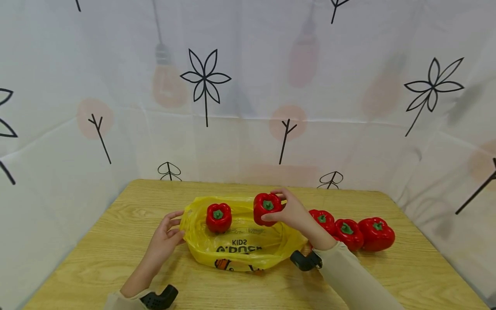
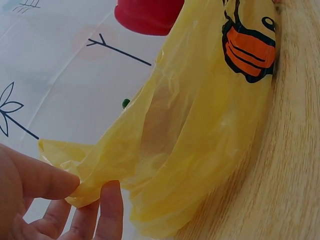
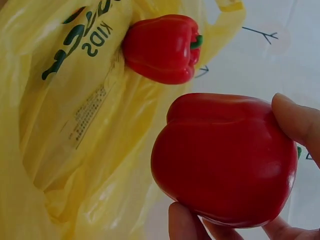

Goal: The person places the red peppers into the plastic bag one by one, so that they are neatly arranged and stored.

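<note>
A yellow plastic bag [image 1: 199, 250] with duck printing lies on its side or flattened on the table, its mouth spread open. My left hand [image 1: 165, 237] pinches the bag's left edge between thumb and fingers; in the left wrist view the thin film [image 2: 107, 162] bunches at the fingertips. One red bell pepper [image 1: 218, 220] rests inside, toward the left. Over the right part of the bag, my right hand [image 1: 297, 215] holds another red bell pepper [image 3: 225, 160] by its sides, with thumb and fingers curled round it. Its green stem faces the head camera.
Several more red bell peppers [image 1: 376, 236] stand in a cluster on the wooden table [image 1: 116, 232], right of the bag and partly behind my right forearm. A white patterned cloth [image 1: 248, 86] hangs behind the table and along its sides.
</note>
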A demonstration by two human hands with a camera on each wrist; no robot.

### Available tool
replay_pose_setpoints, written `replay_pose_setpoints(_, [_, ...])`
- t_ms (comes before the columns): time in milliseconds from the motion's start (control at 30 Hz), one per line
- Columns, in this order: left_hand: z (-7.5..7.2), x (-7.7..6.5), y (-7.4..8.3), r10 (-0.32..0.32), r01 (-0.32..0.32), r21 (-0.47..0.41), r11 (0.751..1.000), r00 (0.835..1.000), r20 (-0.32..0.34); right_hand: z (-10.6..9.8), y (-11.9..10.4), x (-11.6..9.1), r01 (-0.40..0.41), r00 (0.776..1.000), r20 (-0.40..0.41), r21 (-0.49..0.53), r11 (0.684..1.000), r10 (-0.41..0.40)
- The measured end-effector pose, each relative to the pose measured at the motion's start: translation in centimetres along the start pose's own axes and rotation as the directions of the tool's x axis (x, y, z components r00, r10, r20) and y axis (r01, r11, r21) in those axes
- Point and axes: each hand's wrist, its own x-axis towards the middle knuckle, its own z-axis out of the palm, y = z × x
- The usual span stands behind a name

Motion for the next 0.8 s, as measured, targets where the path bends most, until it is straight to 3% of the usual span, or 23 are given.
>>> replay_pose_setpoints(800, [0.0, -0.1, 0.2, 0.002, -0.002, -0.011, 1.0, 1.0, 0.01, 3.5, -0.3, 3.2, -0.02, 0.998, 0.056, 0.058, 0.998, 0.017])
